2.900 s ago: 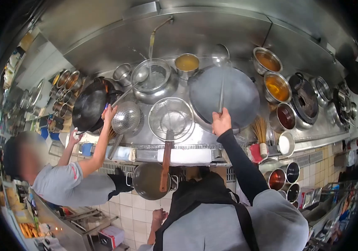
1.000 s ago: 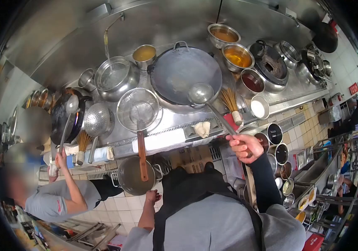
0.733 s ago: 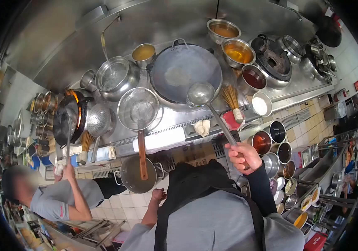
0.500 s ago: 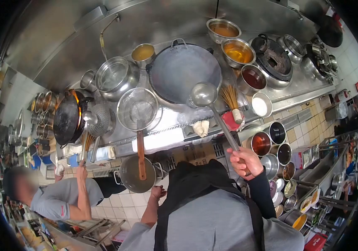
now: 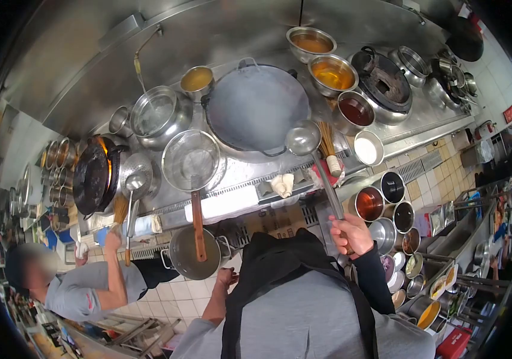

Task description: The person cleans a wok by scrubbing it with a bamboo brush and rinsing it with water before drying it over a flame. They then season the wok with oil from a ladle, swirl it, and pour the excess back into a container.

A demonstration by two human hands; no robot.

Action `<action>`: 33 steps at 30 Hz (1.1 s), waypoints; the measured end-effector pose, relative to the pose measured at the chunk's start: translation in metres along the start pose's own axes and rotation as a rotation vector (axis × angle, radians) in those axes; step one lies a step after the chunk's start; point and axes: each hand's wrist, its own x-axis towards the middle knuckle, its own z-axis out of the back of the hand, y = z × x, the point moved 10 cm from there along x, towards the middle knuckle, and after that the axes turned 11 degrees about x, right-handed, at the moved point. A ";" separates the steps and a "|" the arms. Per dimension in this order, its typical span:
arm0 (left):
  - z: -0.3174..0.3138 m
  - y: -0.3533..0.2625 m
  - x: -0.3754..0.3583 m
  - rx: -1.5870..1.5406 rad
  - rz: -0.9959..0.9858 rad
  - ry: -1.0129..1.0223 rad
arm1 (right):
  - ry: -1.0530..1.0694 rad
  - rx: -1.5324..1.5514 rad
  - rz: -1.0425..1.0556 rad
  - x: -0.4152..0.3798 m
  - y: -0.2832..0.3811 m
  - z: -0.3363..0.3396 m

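Note:
My right hand (image 5: 351, 233) is closed around the handle of a long steel ladle (image 5: 303, 138). The ladle's bowl hangs by the front right rim of a large wok (image 5: 256, 107), where steam or haze covers the inside. Just right of that bowl lies a bamboo brush (image 5: 326, 140). My left hand (image 5: 227, 276) hangs low beside my apron with fingers curled in, and nothing shows in it. Close to it is a two-handled pot (image 5: 178, 254). A wire-mesh strainer (image 5: 191, 160) with a wooden handle extends over this pot.
Bowls of amber liquid (image 5: 333, 73), a pot of dark red liquid (image 5: 356, 110) and a white-filled container (image 5: 368, 148) stand to the right. On the left, a co-worker (image 5: 91, 284) holds a brush near a blackened wok (image 5: 95, 176) with flame behind it. A white cloth (image 5: 221, 204) lies along the front edge.
The view has shifted slightly. The ladle's bowl has moved right and down relative to the wok, toward the bamboo brush. At left, the co-worker's hand and brush have moved slightly.

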 end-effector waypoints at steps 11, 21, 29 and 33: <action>0.004 -0.009 -0.006 -0.292 0.217 -0.039 | 0.123 -0.003 -0.059 -0.010 -0.007 -0.023; 0.009 0.004 0.001 -0.141 0.041 -0.016 | 0.089 -0.077 -0.042 -0.012 0.001 -0.025; 0.008 0.027 -0.021 -0.287 0.224 -0.064 | 0.033 -0.125 0.038 -0.011 0.000 -0.018; 0.028 -0.011 -0.039 -0.104 0.086 -0.079 | 0.064 -0.109 -0.011 -0.014 -0.008 -0.027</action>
